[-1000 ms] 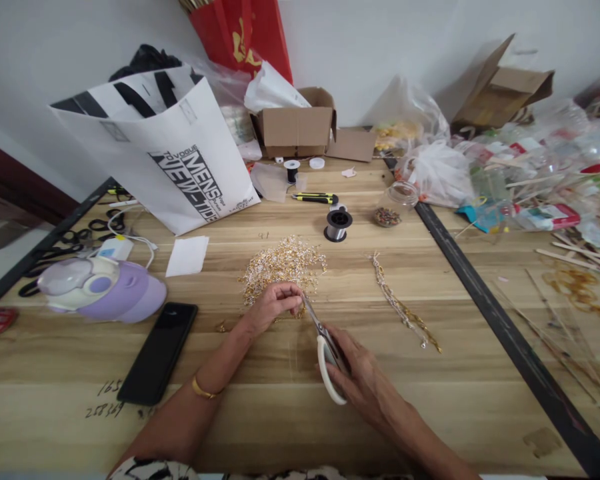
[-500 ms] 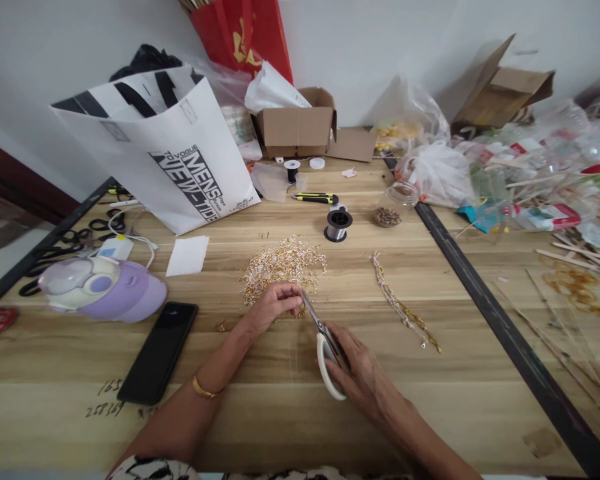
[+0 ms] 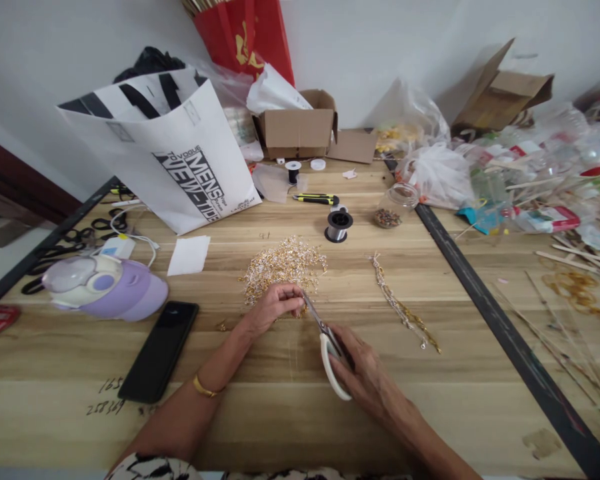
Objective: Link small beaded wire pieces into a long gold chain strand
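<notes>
My right hand [image 3: 363, 363] grips a pair of scissors [image 3: 328, 363] with white handles, its blades pointing up and left. The blade tips reach the fingertips of my left hand [image 3: 279, 308]. Those fingers are pinched together, and what they hold is too small to make out. A thin clear thread [image 3: 293, 353] seems to hang below them over the table. Just beyond my left hand lies a pile of small gold and silver beads [image 3: 283, 263]. To the right, several gold and silver chains [image 3: 403, 307] lie stretched out side by side.
A wire spool [image 3: 337, 225], a yellow-black utility knife [image 3: 317, 199] and a jar of beads [image 3: 391, 210] stand beyond the pile. On the left are a phone [image 3: 160, 350], a purple bottle [image 3: 125, 290] and a white bag [image 3: 180, 153]. Plastic bottles and sticks [image 3: 545, 187] clutter the right.
The scissor handles in my right hand have shifted slightly right and look closer together. My left hand keeps its pinch in nearly the same place.
</notes>
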A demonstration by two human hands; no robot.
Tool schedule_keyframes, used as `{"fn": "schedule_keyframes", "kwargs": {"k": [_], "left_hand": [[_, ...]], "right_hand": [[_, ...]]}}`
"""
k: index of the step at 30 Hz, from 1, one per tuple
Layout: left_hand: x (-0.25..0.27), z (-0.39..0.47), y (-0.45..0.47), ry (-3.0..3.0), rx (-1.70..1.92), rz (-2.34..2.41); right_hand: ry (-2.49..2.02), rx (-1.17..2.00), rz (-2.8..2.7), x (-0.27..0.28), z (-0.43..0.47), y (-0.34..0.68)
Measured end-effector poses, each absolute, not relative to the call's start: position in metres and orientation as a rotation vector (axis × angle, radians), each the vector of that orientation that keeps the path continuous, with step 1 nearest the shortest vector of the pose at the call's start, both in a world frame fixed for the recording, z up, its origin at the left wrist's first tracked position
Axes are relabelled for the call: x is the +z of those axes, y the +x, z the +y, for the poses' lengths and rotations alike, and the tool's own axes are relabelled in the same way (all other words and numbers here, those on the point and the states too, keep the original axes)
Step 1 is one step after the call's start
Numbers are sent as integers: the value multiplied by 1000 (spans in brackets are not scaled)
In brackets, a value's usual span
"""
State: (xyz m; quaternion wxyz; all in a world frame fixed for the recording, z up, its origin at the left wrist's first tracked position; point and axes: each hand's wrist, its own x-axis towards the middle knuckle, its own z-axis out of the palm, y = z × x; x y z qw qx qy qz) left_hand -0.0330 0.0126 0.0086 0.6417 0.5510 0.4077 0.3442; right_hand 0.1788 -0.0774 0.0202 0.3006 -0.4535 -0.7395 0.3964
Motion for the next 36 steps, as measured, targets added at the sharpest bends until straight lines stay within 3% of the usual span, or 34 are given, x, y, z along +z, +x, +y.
{"fn": "schedule_keyframes", "kwargs": {"k": [36], "left_hand": [[20, 10, -30, 1269, 684, 993]], "right_hand": [[-1277, 1029, -2095, 25, -66, 200]]}}
